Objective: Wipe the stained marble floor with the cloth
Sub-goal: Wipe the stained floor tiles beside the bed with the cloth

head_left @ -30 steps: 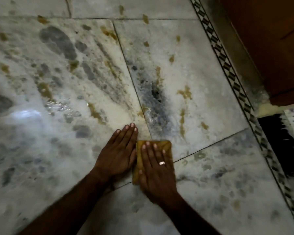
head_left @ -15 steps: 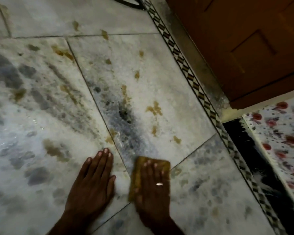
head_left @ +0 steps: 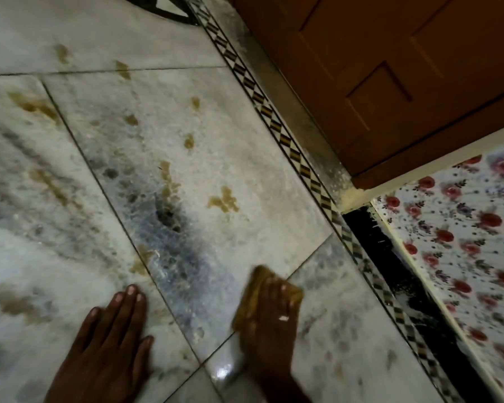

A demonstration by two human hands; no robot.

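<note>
The folded mustard cloth (head_left: 252,295), soft and roughly rectangular, lies at 6 o'clock on the glossy, grey-veined marble floor (head_left: 245,170), over a tile joint. Its long axis runs about 1 to 7 o'clock. The right hand (head_left: 269,321), as grip, presses it with flat, straight fingers; the left hand (head_left: 111,344) rests spread at 7 o'clock. Brown stains (head_left: 224,200) and a dark smear (head_left: 172,228) lie toward 11 o'clock. A diamond-patterned border (head_left: 285,141), wooden door (head_left: 376,68) and floral sheet (head_left: 463,228) fill 1 to 4 o'clock.

Two hands: left hand (head_left: 111,344), right hand (head_left: 269,327); one cloth (head_left: 254,287), one door (head_left: 361,68)
</note>
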